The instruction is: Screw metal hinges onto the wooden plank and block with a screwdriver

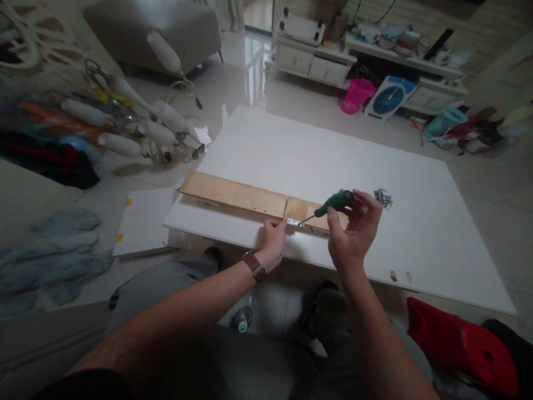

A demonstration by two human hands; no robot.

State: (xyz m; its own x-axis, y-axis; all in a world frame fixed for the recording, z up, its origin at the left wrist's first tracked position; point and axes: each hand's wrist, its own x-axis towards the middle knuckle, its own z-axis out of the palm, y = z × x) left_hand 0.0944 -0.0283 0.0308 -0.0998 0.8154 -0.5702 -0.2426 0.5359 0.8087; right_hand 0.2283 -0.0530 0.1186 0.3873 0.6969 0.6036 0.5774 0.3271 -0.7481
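Note:
My right hand is closed around the green handle of a screwdriver, whose shaft slants down to the left. Its tip meets a small silver metal bracket on the front edge of a long pale wooden board. At the bracket's left end, my left hand pinches it with thumb and fingers. The board lies flat on a large white panel. A seam crosses the board just above the bracket.
A small pile of metal hardware lies on the panel to the right. Near its front edge is a small yellow-and-black piece. A red plastic stool stands at lower right, and a clear bottle is on the floor below.

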